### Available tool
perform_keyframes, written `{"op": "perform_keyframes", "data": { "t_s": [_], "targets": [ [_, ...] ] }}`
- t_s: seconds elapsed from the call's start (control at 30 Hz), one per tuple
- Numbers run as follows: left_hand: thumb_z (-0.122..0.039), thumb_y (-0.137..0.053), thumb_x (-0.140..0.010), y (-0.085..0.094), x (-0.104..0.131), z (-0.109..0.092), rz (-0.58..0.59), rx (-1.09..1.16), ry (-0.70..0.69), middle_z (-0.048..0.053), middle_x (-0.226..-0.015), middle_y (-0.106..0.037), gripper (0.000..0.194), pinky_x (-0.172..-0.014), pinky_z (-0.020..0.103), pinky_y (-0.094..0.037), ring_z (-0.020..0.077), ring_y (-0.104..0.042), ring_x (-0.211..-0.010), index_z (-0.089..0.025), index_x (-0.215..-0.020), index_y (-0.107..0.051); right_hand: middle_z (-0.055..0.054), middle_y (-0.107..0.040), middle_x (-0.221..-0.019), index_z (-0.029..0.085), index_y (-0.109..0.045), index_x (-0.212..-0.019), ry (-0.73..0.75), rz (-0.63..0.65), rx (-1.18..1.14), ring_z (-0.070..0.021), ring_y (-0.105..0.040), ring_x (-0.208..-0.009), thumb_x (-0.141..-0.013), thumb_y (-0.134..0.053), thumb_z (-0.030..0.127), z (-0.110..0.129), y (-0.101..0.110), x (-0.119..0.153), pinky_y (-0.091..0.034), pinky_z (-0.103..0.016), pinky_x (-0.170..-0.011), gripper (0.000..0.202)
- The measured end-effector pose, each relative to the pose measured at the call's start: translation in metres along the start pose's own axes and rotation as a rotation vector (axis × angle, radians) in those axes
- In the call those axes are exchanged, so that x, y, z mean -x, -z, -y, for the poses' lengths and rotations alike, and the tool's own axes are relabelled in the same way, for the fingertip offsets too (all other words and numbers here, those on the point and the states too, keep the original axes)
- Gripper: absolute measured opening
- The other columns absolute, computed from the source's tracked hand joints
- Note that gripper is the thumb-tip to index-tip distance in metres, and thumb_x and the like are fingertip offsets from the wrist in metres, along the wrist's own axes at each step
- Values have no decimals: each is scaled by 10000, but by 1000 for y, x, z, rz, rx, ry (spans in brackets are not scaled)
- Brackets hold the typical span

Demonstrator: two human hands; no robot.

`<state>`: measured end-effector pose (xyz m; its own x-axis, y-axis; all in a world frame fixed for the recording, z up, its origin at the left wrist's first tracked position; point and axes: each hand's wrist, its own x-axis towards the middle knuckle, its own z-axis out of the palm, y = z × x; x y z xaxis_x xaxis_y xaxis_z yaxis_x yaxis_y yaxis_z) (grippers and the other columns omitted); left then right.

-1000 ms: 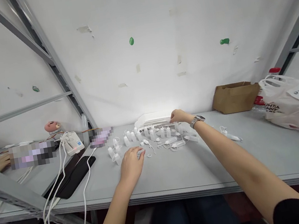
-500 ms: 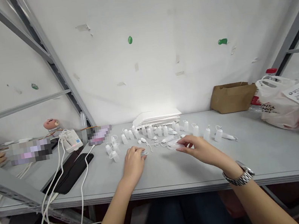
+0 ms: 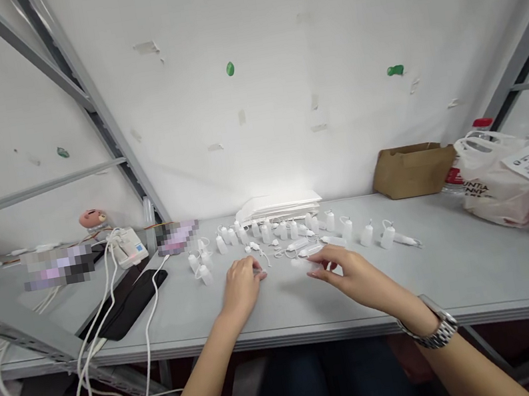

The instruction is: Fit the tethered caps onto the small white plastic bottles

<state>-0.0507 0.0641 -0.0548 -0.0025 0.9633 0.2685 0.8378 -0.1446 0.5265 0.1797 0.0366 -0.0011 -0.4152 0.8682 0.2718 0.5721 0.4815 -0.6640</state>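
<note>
My left hand (image 3: 243, 287) is low over the grey table (image 3: 282, 303), its fingers curled together; what they hold, if anything, is too small to name. My right hand (image 3: 344, 266) pinches a small translucent bottle (image 3: 300, 264), held tilted just above the tabletop. Between and beyond the hands lie loose translucent bottles and white caps (image 3: 254, 246) with thin straps. Several small white bottles stand upright behind them, one (image 3: 205, 275) to the left of my left hand and another (image 3: 367, 235) beyond my right hand.
A stack of white sheets (image 3: 279, 206) rests against the wall. At the right are a brown paper bag (image 3: 412, 172) and a white plastic bag (image 3: 500, 185). A black phone (image 3: 135, 304), a power strip (image 3: 128, 248) and looping white cables are on the left, near a metal post.
My right hand has drawn slightly back from the loose bottles with one in its fingers. My left hand has shifted slightly right, its fingers closer together. At the far left, another person's hand has left view.
</note>
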Motion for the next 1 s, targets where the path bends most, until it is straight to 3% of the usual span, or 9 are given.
{"op": "perform_keyframes", "data": {
  "t_s": [0.1,0.27,0.37,0.43,0.57,1.0],
  "targets": [
    [-152,-552,-721,2,0,-3,-31,77,37,41,-782,-654,70,-842,403,-386,237,-565,-863,-214,-743,-575,-52,-627,-919,219,-612,-971,-5,11,-2,-197,-582,-836,-849,-512,350,-6,-6,3,-476,-346,-724,205],
    [-211,-552,-728,11,5,-18,-12,295,82,17,-764,-686,243,-783,370,-455,206,-612,-808,-229,-962,-615,-48,-624,-886,211,-610,-977,-5,-36,-20,-190,-578,-797,-843,-531,332,-5,-17,2,-481,-347,-705,197],
    [-246,-574,-710,16,13,-33,54,456,77,26,-793,-710,208,-713,313,-507,185,-646,-775,-210,-895,-664,-44,-621,-886,206,-605,-979,9,-46,-46,-184,-575,-803,-844,-533,332,1,-22,4,-479,-332,-699,198],
    [-231,-594,-682,19,19,-43,74,692,105,46,-799,-715,169,-700,312,-527,191,-658,-769,-178,-817,-681,-39,-621,-875,205,-604,-968,18,-42,-69,-177,-575,-796,-846,-531,339,6,-24,7,-478,-323,-703,196],
    [-207,-666,-616,25,28,-55,78,1020,174,42,-785,-720,145,-764,340,-534,195,-666,-775,-168,-753,-695,-34,-624,-870,205,-598,-967,19,-41,-99,-174,-575,-802,-850,-525,343,9,-24,10,-474,-316,-704,196],
    [-246,-710,-632,34,34,-59,110,1049,121,43,-938,-730,230,-872,347,-501,221,-660,-903,-205,-858,-718,-40,-601,-866,219,-595,-975,90,-129,-49,-181,-568,-802,-842,-544,312,6,-21,10,-490,-338,-714,170]
  ]
}}
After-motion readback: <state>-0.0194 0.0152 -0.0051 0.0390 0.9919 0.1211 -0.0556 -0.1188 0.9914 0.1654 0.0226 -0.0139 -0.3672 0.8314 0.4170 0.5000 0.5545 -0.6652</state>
